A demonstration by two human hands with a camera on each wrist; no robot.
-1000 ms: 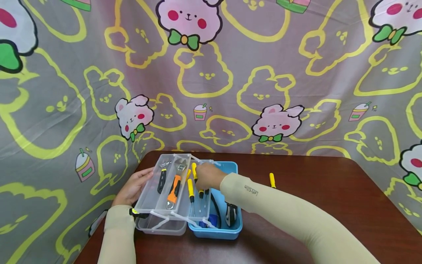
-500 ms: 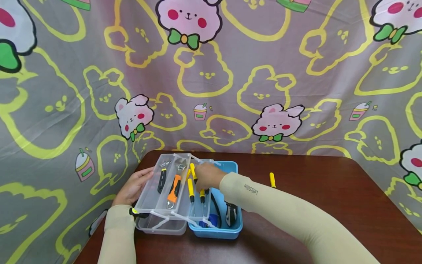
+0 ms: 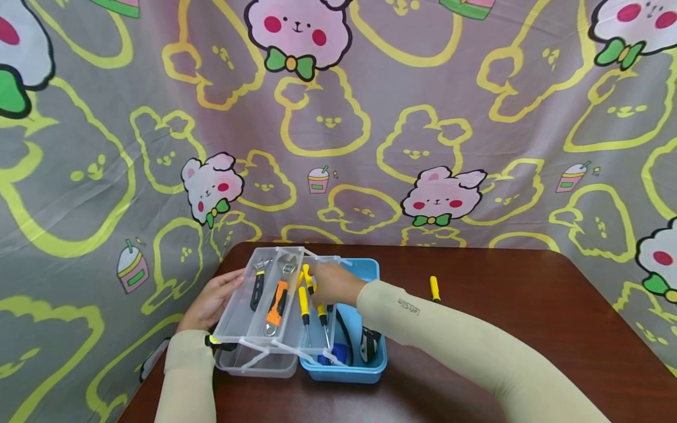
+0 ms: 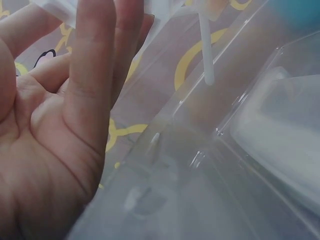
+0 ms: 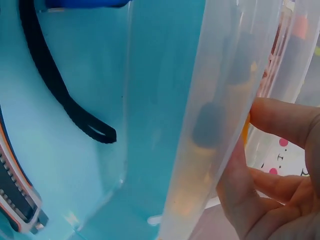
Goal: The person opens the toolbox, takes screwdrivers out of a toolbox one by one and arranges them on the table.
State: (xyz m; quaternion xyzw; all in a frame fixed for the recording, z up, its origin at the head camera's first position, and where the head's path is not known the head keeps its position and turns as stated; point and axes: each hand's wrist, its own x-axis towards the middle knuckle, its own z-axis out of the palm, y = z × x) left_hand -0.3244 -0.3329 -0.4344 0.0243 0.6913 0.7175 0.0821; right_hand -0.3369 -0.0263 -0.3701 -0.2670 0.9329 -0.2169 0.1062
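Note:
My left hand (image 3: 214, 299) touches the left edge of a raised clear tray (image 3: 238, 320), its longest fingers straight in the left wrist view. In the tray lie a black-handled adjustable wrench (image 3: 258, 288) and an orange-and-black adjustable wrench (image 3: 277, 302). My right hand (image 3: 333, 285) is at the tray's right compartment, among yellow-handled screwdrivers. A yellow sliver of a screwdriver handle (image 5: 246, 129) shows between its thumb and fingertip; its fingers hide the rest. Beside it lie a screwdriver (image 3: 304, 301) and another screwdriver (image 3: 321, 315), shafts toward me.
The tray belongs to an opened toolbox with a clear lid (image 3: 256, 367) at left and a blue base (image 3: 349, 376) at right. The base holds a utility knife (image 3: 369, 343), a blue object (image 3: 335, 355) and a black strap (image 5: 55, 82). A yellow screwdriver (image 3: 434, 288) lies on the table (image 3: 492, 294).
My right hand has shifted slightly within the tray compartment, and the screwdriver just below it has turned, its shaft now slanting rightward. My left hand stays at the tray's edge.

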